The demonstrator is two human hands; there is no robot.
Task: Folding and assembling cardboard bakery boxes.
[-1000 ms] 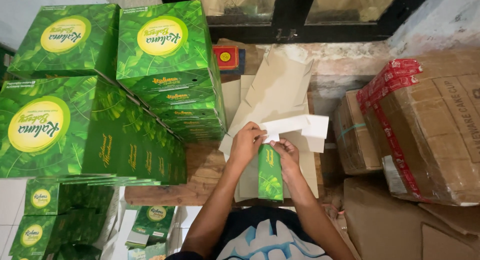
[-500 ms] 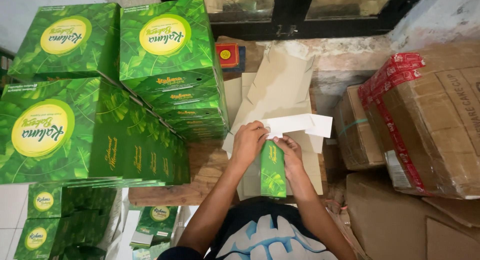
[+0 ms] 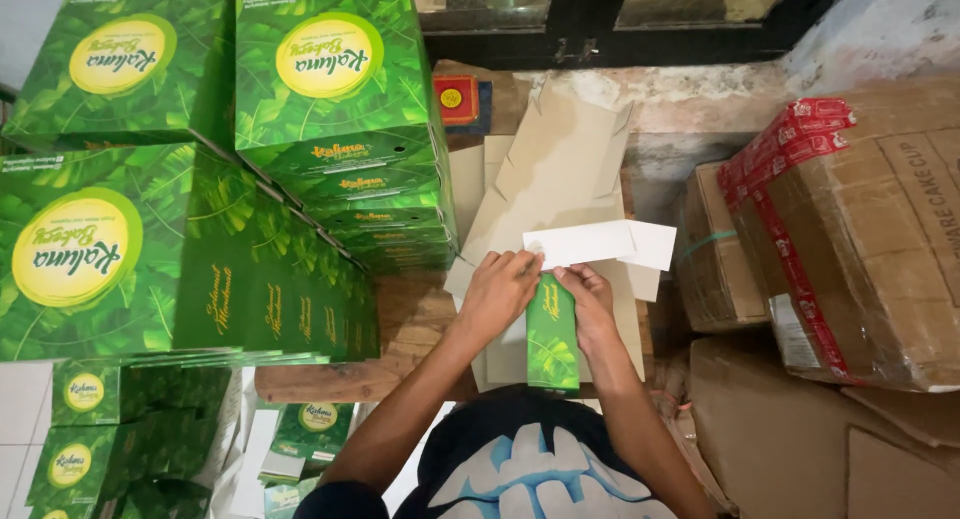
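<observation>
Both hands were closed on a partly folded cardboard carton blank, green leaf-printed outside and white inside (image 3: 553,331). The left hand (image 3: 497,291) pinched the carton's upper left edge between thumb and fingers, where the white flap (image 3: 598,243) turned out to the right. The right hand (image 3: 590,301) gripped the carton's right side just below that flap, fingers curled round the green panel. The two hands sat close together, nearly touching across the top of the green panel, which stood narrow and upright between them.

The carton was held just above a pile of flat, unprinted brown cardboard sheets (image 3: 560,169) that lay on a worn wooden table (image 3: 410,329), toward its right edge and back against the wall.

To the left of the hands, along the table's left side, stood a stack of finished green leaf-printed boxes with round yellow emblems (image 3: 330,109), piled several high. More small green boxes (image 3: 90,419) sat lower down past the table's left edge. Near the back edge of the table lay a small red packet (image 3: 453,99). Off the right edge stood large brown corrugated shipping cartons, one bound with red tape (image 3: 850,239).
</observation>
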